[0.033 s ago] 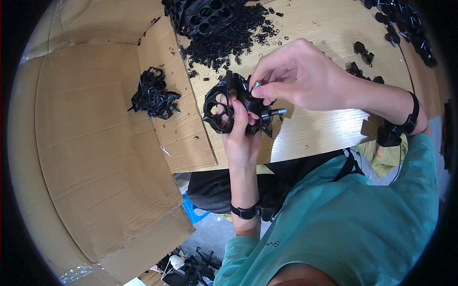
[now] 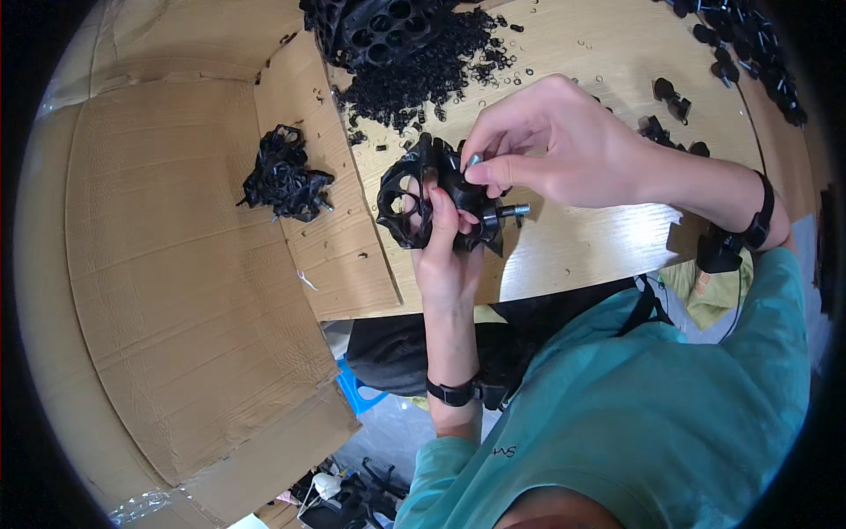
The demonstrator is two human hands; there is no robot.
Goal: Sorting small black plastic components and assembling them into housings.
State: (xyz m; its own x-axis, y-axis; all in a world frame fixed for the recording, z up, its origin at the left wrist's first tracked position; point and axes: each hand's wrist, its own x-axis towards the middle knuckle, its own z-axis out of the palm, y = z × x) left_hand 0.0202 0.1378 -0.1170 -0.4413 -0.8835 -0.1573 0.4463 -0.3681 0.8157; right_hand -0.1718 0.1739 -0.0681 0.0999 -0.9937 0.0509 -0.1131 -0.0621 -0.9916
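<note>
My left hand (image 2: 445,238) is closed round a black moulded plastic piece (image 2: 404,181) with round holes and ragged edges, held above the wooden table. A threaded metal bolt (image 2: 515,211) sticks out of its right side. Thumb and fingers of my right hand (image 2: 568,145) pinch a second metal bolt (image 2: 475,160) at the piece's upper right; only its shiny end shows between the fingertips. Whether that bolt is fixed in the piece I cannot tell, since my fingers cover its lower part.
Beyond my hands lies a heap of small black rings (image 2: 397,97) beside a larger black holed piece (image 2: 374,35). Another crumpled black piece (image 2: 286,176) with bolts rests on cardboard at left, by a big open carton (image 2: 167,264). Black knobs with bolts (image 2: 749,44) lie far right.
</note>
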